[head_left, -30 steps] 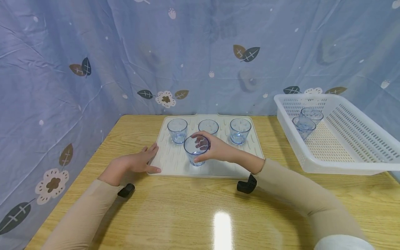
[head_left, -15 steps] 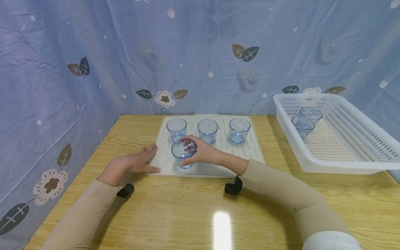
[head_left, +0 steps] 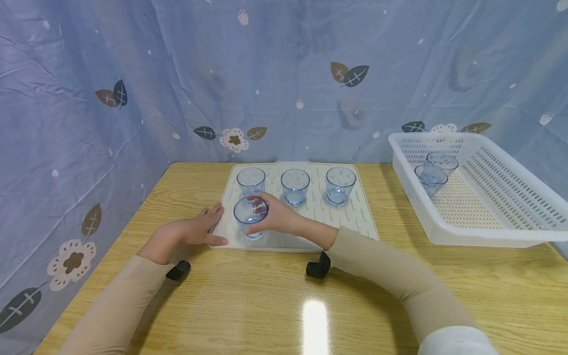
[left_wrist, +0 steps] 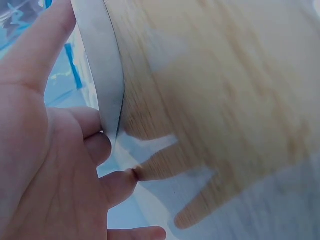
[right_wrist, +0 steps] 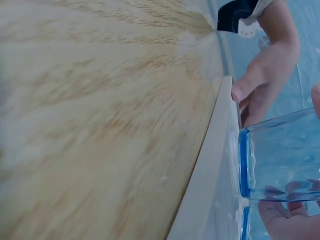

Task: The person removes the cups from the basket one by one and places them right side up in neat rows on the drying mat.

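My right hand [head_left: 280,216] grips a clear bluish glass [head_left: 246,213] by its sides, thumb in front and fingers behind. The glass is upright over the front left of a cream drying mat [head_left: 288,240]; in the right wrist view the base of the same glass [right_wrist: 280,157] is right at the mat's surface. Behind it three like glasses stand in a row: a left glass [head_left: 251,180], a middle glass [head_left: 295,186] and a right glass [head_left: 340,185]. My left hand [head_left: 194,230] rests at the mat's left edge, fingers spread; the left wrist view shows it beside the mat rim [left_wrist: 107,65].
A white slotted basket [head_left: 497,235] stands at the right, with a front glass [head_left: 430,180] and a rear glass [head_left: 442,162] inside, near its left wall. The wooden table [head_left: 248,296] lies in front of the mat. A blue patterned curtain [head_left: 284,74] hangs behind and at the left.
My right hand has moved left with the glass, from in front of the middle glass to in front of the left one. The left hand has stayed at the mat's edge.
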Tool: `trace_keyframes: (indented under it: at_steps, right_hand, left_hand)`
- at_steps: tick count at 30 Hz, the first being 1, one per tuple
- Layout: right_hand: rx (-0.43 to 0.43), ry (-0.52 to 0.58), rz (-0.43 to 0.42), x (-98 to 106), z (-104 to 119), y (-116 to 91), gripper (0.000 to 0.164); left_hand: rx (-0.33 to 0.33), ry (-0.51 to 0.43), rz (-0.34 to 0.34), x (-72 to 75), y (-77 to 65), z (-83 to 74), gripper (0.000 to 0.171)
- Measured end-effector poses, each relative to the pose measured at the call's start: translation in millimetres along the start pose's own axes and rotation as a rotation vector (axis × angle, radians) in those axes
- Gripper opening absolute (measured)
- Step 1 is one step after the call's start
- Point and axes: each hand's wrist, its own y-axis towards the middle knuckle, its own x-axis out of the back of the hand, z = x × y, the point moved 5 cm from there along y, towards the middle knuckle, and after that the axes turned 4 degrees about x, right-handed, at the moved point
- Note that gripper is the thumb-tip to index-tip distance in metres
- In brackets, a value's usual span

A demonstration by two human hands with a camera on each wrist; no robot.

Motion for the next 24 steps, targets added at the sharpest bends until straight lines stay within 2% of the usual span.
trace_keyframes:
  at_steps: [8,24]
  right_hand:
    - [-0.032,0.035,-0.015,-9.5,0.0,6.7,0.085]
    - [-0.084,0.071,-0.037,-12.6,-2.9,7.4,0.086]
  left_hand:
    - [-0.002,-0.002,0.005,0.0,-3.2,-1.4,0.108]
    - [0.006,-0.022,0.011,0.2,-1.5,-2.4,0.108]
